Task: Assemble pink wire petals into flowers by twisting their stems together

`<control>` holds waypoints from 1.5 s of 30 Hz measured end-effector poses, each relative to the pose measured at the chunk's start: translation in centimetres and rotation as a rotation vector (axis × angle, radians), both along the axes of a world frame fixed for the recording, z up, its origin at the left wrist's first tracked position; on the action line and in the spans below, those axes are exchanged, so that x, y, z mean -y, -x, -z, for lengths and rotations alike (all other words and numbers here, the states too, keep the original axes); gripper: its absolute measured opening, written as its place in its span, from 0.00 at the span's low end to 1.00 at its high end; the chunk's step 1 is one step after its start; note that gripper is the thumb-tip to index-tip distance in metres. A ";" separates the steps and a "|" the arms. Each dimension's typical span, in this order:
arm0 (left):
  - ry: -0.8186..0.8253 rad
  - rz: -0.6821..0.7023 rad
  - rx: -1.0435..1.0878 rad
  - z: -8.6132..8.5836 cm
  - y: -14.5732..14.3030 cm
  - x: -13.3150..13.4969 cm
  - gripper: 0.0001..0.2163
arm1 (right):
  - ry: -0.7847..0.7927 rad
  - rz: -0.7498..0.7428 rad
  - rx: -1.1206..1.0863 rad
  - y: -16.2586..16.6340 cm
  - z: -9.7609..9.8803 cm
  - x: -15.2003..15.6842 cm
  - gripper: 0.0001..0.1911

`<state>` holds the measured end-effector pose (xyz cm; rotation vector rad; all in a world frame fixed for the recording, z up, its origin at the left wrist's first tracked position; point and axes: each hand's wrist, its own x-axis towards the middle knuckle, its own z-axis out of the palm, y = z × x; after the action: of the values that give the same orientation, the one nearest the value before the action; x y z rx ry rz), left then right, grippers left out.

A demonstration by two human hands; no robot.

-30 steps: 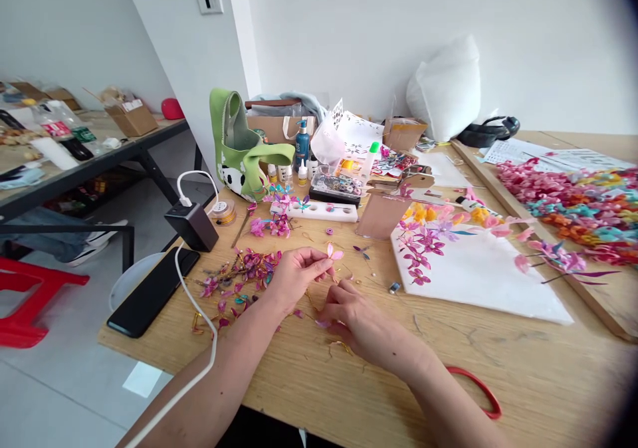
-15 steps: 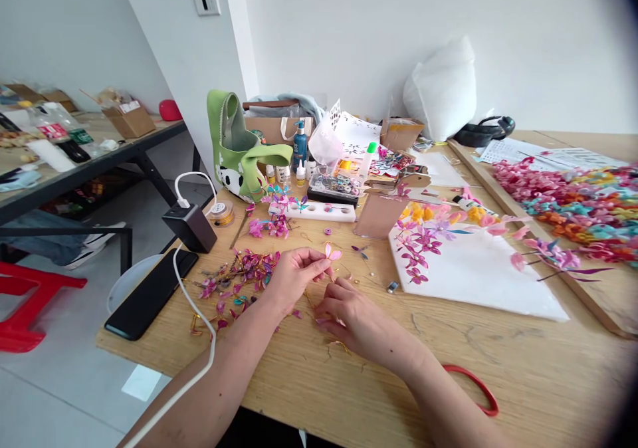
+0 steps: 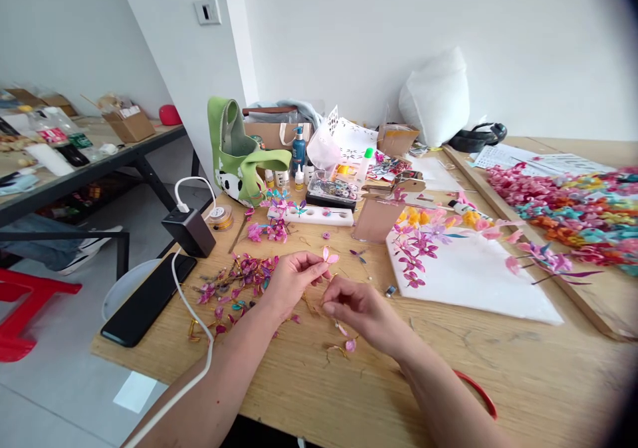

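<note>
Left hand pinching one pink flower, right hand curled, grip unclear; one phone

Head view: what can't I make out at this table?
In the head view:
Right hand: whether it grips anything; its own fingers hide this.
Red loop: the rest, hidden by the right forearm.
Small bottles: label writing, too small.
Colourful bundles: far side, cut off by the right edge.
</note>
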<state>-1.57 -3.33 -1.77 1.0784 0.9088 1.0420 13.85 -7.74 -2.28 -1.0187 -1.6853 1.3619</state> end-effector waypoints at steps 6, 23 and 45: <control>0.039 -0.017 0.027 0.0 -0.1 0.1 0.10 | 0.529 0.054 -0.600 -1.2 0.2 -0.9 0.10; -0.115 0.123 -0.021 0.1 -0.3 0.6 0.07 | 0.657 -0.024 -0.670 -0.5 0.4 -0.5 0.11; -0.253 -0.115 -0.144 0.1 -0.8 0.8 0.06 | 0.712 0.054 -0.743 -0.3 0.3 -0.5 0.15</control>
<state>-0.79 -4.11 -1.91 1.3377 0.9809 1.2096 14.14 -7.29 -2.59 -0.7431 -0.6243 2.0345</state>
